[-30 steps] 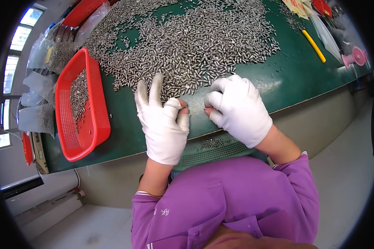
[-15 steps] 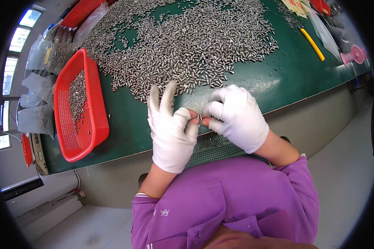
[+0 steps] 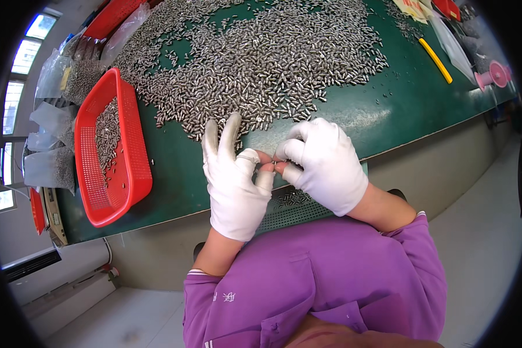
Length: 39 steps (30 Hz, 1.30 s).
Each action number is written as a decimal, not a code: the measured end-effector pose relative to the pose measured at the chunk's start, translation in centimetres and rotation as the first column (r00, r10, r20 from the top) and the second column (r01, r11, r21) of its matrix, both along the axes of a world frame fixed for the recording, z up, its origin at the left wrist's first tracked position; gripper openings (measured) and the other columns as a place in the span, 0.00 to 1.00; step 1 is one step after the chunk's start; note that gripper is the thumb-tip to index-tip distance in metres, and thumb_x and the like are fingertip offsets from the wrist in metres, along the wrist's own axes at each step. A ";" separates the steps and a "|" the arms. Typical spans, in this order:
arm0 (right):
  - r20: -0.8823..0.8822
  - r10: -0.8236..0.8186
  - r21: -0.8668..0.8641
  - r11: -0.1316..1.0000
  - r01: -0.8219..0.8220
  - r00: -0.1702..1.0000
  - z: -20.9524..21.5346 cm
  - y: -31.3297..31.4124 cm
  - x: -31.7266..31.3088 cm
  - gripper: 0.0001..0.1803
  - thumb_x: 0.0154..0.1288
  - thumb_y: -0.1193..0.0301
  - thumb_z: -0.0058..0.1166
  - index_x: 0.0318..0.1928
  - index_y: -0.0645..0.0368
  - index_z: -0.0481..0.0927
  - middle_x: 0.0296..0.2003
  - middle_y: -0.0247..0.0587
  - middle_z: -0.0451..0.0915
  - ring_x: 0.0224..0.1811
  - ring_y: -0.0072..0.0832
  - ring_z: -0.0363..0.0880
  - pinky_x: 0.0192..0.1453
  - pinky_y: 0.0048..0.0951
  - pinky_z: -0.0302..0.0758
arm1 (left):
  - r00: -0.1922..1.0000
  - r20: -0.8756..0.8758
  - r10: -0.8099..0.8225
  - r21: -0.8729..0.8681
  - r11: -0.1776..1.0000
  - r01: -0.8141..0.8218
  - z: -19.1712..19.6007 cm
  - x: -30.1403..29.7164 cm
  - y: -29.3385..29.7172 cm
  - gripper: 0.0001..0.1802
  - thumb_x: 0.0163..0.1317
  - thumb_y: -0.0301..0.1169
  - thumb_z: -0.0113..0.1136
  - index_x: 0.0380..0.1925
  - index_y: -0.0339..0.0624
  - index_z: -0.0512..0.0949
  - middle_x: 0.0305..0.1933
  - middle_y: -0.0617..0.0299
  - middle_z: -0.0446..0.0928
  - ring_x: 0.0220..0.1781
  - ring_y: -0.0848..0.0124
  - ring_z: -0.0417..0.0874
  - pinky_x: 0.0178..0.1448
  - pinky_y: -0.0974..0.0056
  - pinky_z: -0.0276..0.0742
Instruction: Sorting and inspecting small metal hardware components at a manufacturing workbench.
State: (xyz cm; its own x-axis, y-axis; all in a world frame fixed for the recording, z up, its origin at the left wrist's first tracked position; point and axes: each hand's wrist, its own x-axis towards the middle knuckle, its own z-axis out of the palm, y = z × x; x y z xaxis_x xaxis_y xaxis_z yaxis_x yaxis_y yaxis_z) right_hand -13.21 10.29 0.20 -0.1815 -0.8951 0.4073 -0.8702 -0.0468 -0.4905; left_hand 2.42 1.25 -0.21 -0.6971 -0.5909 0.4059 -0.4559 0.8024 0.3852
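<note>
My left hand (image 3: 235,188), in a white glove with bare thumb and forefinger tips, pinches a tiny silvery metal part (image 3: 274,164). Its other fingers stretch out toward the edge of a wide heap of small metal cylindrical parts (image 3: 272,64). From the right, my right hand (image 3: 329,166), gloved in the same way, has its thumb and forefinger closed on that tiny part, so the fingertips of both hands meet. The fingertips hide most of the part. Both hands are above the front edge of a green table (image 3: 182,185).
A red basket (image 3: 134,145) with more metal parts stands at the left, beside clear bags (image 3: 51,168) of small parts. Below my hands is a green perforated tray (image 3: 290,216) holding parts. A yellow strip (image 3: 436,61) and a pink spool (image 3: 496,75) lie at the right.
Both hands have shifted slightly left. The fingertips have drawn closer together around the tiny part, which shows less than before.
</note>
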 end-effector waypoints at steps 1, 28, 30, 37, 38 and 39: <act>-0.002 0.011 -0.004 1.000 -0.011 1.000 0.0 -0.1 0.0 0.07 0.53 0.64 0.68 0.31 0.49 0.84 0.34 0.34 0.79 0.39 0.39 0.79 0.42 0.41 0.77 | 1.000 -0.004 -0.002 -0.001 1.000 0.002 0.0 0.1 0.1 0.12 0.49 0.24 0.71 0.32 0.44 0.77 0.74 0.47 0.68 0.74 0.32 0.64 0.72 0.41 0.67; 0.082 0.070 0.055 0.996 -0.075 0.994 0.1 -0.2 0.1 0.09 0.51 0.68 0.69 0.33 0.52 0.83 0.36 0.37 0.80 0.41 0.41 0.79 0.45 0.42 0.77 | 1.000 -0.015 0.026 -0.003 1.000 -0.026 -0.3 0.8 0.5 0.12 0.49 0.21 0.69 0.31 0.45 0.76 0.72 0.48 0.71 0.75 0.32 0.64 0.72 0.41 0.68; 0.116 0.080 0.089 0.992 -0.091 0.990 0.1 -0.1 -0.1 0.10 0.49 0.69 0.70 0.33 0.51 0.83 0.38 0.36 0.80 0.43 0.41 0.78 0.48 0.42 0.76 | 0.999 -0.020 0.024 -0.002 1.000 -0.024 -0.3 0.8 0.5 0.12 0.48 0.21 0.69 0.32 0.45 0.76 0.72 0.48 0.71 0.75 0.32 0.64 0.72 0.41 0.67; 0.102 0.107 0.066 0.991 -0.114 0.989 0.3 0.1 -0.3 0.09 0.51 0.67 0.70 0.34 0.52 0.85 0.38 0.37 0.81 0.42 0.42 0.79 0.47 0.42 0.77 | 1.000 0.004 0.001 -0.018 1.000 -0.001 -0.1 0.8 0.6 0.12 0.47 0.21 0.70 0.32 0.46 0.78 0.72 0.48 0.70 0.76 0.34 0.63 0.72 0.42 0.68; 0.076 0.123 0.045 0.991 -0.127 0.989 0.3 0.1 -0.4 0.08 0.52 0.65 0.68 0.33 0.53 0.85 0.38 0.38 0.81 0.41 0.42 0.80 0.46 0.42 0.78 | 0.999 0.010 -0.043 0.018 0.999 0.042 0.1 0.9 0.5 0.10 0.48 0.24 0.71 0.29 0.45 0.79 0.71 0.48 0.71 0.74 0.33 0.63 0.72 0.39 0.65; 0.076 0.121 0.045 0.991 -0.125 0.990 0.4 0.3 -0.8 0.08 0.52 0.65 0.68 0.33 0.53 0.85 0.38 0.38 0.81 0.41 0.42 0.80 0.46 0.42 0.78 | 0.996 0.014 -0.087 0.054 0.995 0.086 0.3 1.1 0.4 0.08 0.48 0.27 0.72 0.27 0.43 0.80 0.70 0.48 0.71 0.73 0.31 0.63 0.72 0.36 0.63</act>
